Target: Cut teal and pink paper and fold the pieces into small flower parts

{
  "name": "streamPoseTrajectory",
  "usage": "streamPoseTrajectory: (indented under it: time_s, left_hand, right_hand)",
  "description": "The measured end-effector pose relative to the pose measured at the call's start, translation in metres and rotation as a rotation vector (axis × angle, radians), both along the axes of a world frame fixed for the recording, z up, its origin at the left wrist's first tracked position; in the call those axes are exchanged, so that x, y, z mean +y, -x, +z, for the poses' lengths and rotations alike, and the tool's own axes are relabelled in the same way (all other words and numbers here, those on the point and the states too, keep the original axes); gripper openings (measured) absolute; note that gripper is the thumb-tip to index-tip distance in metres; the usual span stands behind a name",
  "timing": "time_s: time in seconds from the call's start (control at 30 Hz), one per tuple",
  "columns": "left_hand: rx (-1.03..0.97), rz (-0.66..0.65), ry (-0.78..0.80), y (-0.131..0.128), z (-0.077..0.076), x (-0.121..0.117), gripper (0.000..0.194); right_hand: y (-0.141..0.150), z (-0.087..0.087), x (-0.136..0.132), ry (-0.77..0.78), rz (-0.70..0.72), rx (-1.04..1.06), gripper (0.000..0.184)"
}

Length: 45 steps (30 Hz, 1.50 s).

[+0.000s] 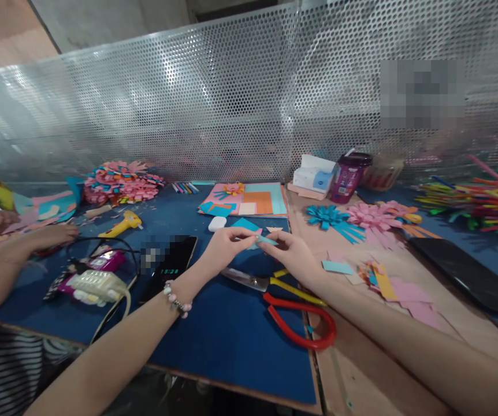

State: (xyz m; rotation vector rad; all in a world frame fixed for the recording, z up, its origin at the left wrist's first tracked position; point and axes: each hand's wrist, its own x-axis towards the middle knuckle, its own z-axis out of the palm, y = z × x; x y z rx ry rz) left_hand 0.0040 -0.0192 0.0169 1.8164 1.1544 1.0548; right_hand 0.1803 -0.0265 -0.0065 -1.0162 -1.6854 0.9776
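Over the middle of the table, my left hand (231, 245) and my right hand (290, 251) meet at a small piece of light-blue paper (267, 240). Each pinches it between thumb and fingers, the left at one end and the right at the other. Below them lie scissors (255, 283) with red and yellow handles, partly hidden by my right forearm. Just behind my hands are blue paper (245, 224) and a white rounded case (217, 223). Left of my left wrist, a phone (173, 266) rests with its screen lit.
Stacked coloured sheets (270, 202) lie at the back, near blue (329, 216) and pink paper flowers (372, 216). A purple cup (349, 176) stands behind them. Left are a yellow tool (123, 224), a cabled glue gun (97, 283) and another person's hand (52, 237). A perforated metal screen (231, 98) closes the back.
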Motion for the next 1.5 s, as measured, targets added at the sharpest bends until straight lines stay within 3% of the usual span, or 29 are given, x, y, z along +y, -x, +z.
streamPoseTrajectory:
  time_s: [0.53, 0.77, 1.23, 1.5]
  left_hand:
    - [-0.085, -0.002, 0.02, -0.0033, -0.0034, -0.0027, 0.025]
    - [-0.098, 0.021, 0.023, -0.0028, 0.001, -0.0031, 0.023]
    - [-0.136, 0.052, 0.085, -0.0014, 0.0016, -0.0006, 0.022]
    - [-0.181, 0.049, 0.112, 0.0, 0.0017, 0.0022, 0.022]
  right_hand:
    - [-0.001, 0.0063, -0.0029, 0.05, -0.052, -0.009, 0.035]
    - [-0.0018, 0.003, 0.0012, 0.126, -0.021, 0.055, 0.036]
    - [-0.0035, 0.0008, 0.0039, 0.171, -0.065, 0.116, 0.028]
    - [-0.0022, 0.0007, 0.0046, 0.204, -0.122, 0.224, 0.033]
